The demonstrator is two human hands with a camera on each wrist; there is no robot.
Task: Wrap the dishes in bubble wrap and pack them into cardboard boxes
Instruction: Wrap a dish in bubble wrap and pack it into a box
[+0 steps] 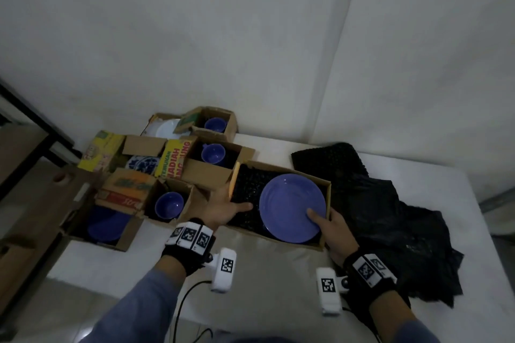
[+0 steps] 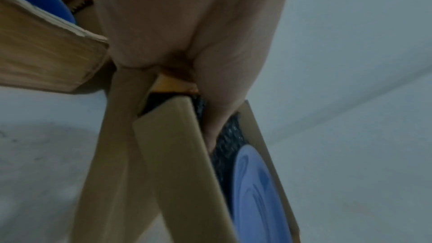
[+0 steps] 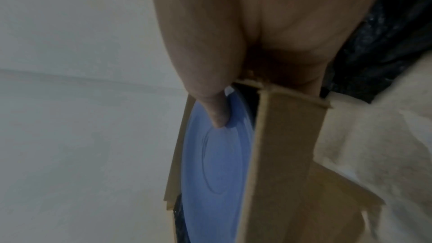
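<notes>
A shallow cardboard box (image 1: 280,237) lies mid-table, lined with black bubble wrap (image 1: 248,185). A bare blue plate (image 1: 289,203) rests on the wrap. My left hand (image 1: 225,207) grips the box's left end, thumb inside on the wrap and fingers hidden outside the wall. My right hand (image 1: 326,224) grips the near right corner, thumb pressed on the plate's rim. In the left wrist view the thumb (image 2: 217,117) lies over the box wall (image 2: 177,163) beside the plate (image 2: 257,191). In the right wrist view the thumb (image 3: 217,114) presses the plate (image 3: 215,163) inside the box (image 3: 280,154).
Several open cardboard boxes stand at the left, holding blue cups (image 1: 213,153), a blue bowl (image 1: 168,205), a blue plate (image 1: 107,224) and a white plate (image 1: 168,128). A heap of black bubble wrap (image 1: 384,203) covers the table's right side. A cable (image 1: 181,303) hangs at the near edge.
</notes>
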